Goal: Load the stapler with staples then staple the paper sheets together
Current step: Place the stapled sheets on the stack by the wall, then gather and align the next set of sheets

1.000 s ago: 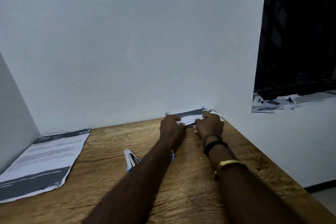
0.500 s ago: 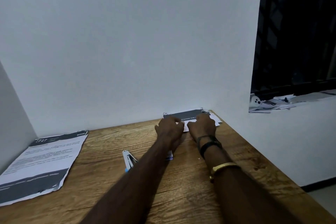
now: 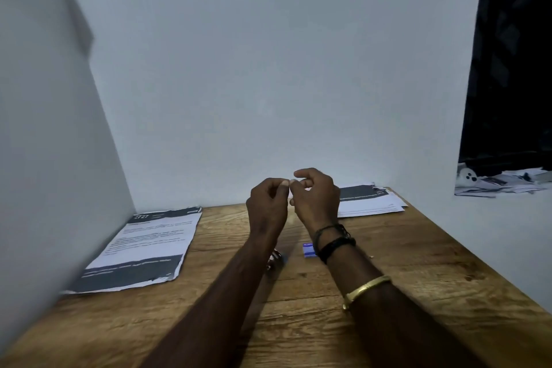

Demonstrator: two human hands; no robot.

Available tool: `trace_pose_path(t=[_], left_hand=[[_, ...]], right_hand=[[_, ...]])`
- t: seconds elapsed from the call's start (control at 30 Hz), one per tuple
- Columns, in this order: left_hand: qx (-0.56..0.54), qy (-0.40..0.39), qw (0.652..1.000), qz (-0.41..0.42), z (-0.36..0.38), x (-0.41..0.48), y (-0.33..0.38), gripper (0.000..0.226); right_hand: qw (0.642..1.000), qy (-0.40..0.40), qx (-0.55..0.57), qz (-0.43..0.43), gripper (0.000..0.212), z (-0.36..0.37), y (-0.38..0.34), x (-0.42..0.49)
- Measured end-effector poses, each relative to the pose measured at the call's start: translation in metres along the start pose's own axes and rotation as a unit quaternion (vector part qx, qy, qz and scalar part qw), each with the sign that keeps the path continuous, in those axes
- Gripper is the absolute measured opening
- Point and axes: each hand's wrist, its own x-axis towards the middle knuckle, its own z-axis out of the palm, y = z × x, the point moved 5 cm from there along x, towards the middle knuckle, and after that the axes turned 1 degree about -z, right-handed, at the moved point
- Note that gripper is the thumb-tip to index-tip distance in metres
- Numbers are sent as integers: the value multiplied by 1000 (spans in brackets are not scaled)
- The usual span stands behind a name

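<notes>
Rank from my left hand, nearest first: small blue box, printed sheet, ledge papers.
From the left hand:
1. Small blue box, centre of the table.
2. Printed sheet, table's left side.
3. Ledge papers, far right, off the table.

Black cord bracelets and a gold bangle sit behind the right hand.

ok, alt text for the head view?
Left hand and right hand held above a wooden table, fingertips meeting as if pinching something too small to see. A printed sheet lies left, a paper stack far right, a small blue box between the forearms.
</notes>
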Motion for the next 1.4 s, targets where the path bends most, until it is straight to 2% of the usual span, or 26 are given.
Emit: trace_pose_path(t=[0.13,0.3,0.47,0.57,0.7,0.83,0.97,1.1,1.27,1.4], left_hand=[[15,44,999,-4,-49,3,-7,15],[27,62,996,-60,-101,5,-28,13],[67,90,988,-104,-143,3,-50,13],[105,99,982,-125,-160,6,-64,17],[100,113,974,-166,-173,6,-80,15],[89,148,967,-187,-179,12,-88,14],[88,169,961,-201,-185,17,-98,12],[91,173,955,-225,-188,19,-102,16],[76,202,935,-280,-195,18,-108,31],[78,204,932,-290,-197,18,-110,33]], right_hand=[[999,-41,28,4,16,42,-14,-19],[993,-107,19,38,13,93,-17,-42],[980,-189,-23,64,13,137,-17,-59],[974,-213,-54,52,14,159,-16,-69],[965,-236,-103,49,22,185,-7,-76],[949,-269,-157,51,12,204,4,-75],[927,-301,-219,40,35,220,8,-74],[910,-304,-283,-5,34,238,4,-76],[915,-295,-274,22,37,251,2,-72],[911,-290,-293,15,34,257,0,-70]])
